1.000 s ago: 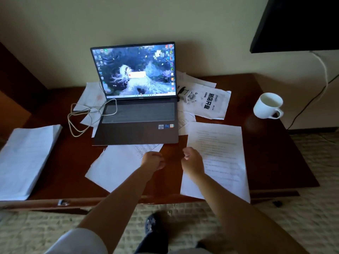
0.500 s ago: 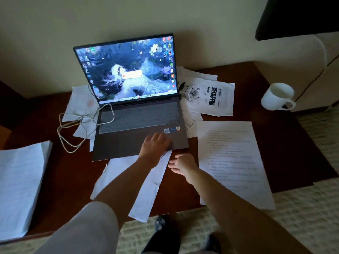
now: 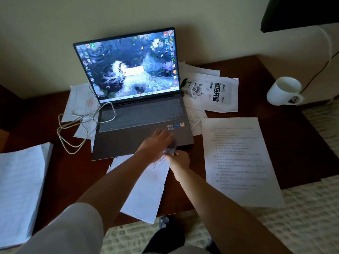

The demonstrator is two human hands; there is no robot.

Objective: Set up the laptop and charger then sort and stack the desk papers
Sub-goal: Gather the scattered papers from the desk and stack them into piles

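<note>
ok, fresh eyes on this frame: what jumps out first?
The open laptop, its screen lit, at the back centre of the dark desk. In front, the left hand rests on its palm rest while the right hand pinches a sheet tucked under its front edge. A white mug stands far right.

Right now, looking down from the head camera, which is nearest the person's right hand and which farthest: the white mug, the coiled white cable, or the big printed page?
1. Printed page: just right of the right hand, near the desk's front edge.
2. Coiled white cable: across the laptop, on its left side.
3. White mug: at the far right of the desk.
</note>
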